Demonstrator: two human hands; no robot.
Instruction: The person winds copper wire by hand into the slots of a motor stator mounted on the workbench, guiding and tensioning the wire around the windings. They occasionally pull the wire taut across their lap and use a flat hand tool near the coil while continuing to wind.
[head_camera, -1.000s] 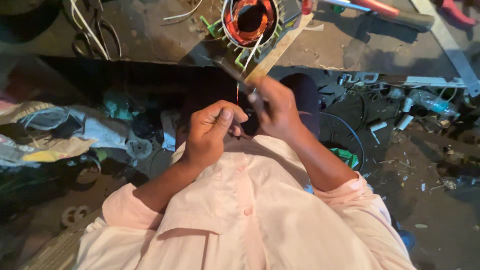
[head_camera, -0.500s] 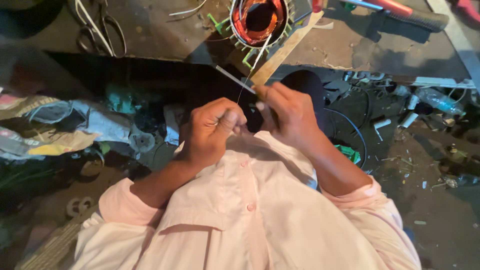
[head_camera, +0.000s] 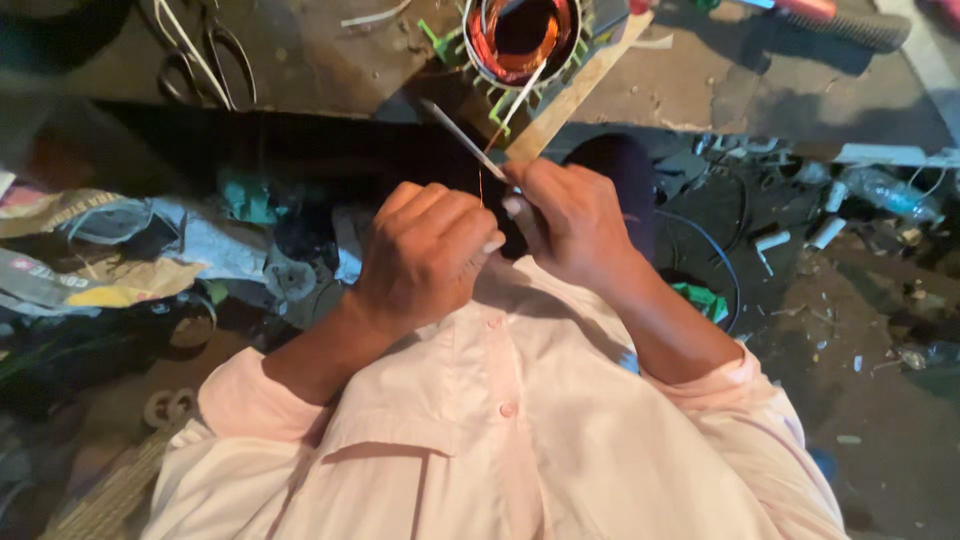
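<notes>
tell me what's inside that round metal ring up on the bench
Copper wire coils line the inside of the metal ring, around a dark hollow centre. The ring's top edge is cut off by the frame.

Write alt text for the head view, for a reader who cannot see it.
Seen from above, a person in a pale pink shirt holds a thin metal blade in the right hand against a fine copper wire pinched by the left hand. A copper-wound motor stator, a wooden strip and scissors lie on the workbench ahead.
</notes>
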